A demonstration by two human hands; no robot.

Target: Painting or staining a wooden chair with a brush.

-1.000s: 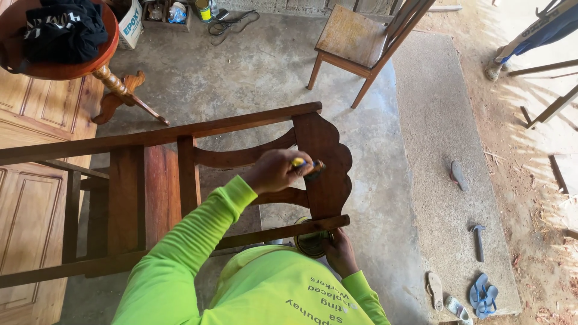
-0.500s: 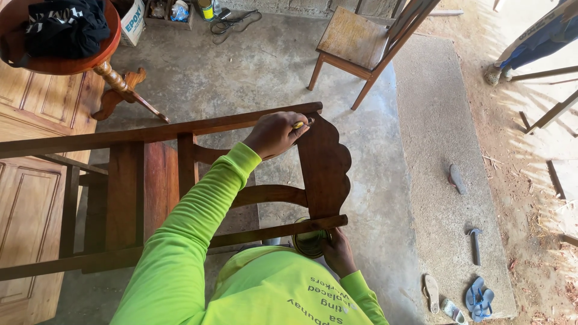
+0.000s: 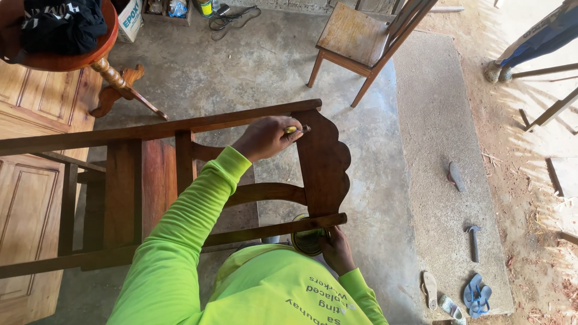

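Note:
A dark varnished wooden chair frame (image 3: 180, 127) lies on its side in front of me, with a carved scalloped panel (image 3: 328, 171) at its right end. My left hand (image 3: 262, 138) grips a small brush with a yellow handle (image 3: 292, 129), its tip against the panel's upper left corner, just under the top rail. My right hand (image 3: 336, 250) holds a small round tin (image 3: 307, 241) behind the lower rail, close to my bright green shirt.
A plain wooden chair (image 3: 352, 37) stands at the top. A round red table with dark cloth (image 3: 63, 36) and wooden door panels (image 3: 27, 198) are at left. A hammer (image 3: 474, 242) and sandals (image 3: 475, 295) lie at right. Another person's legs (image 3: 539, 37) are top right.
My left hand moved the brush from the middle of the carved panel up to its top corner by the rail. The right hand and tin stayed put.

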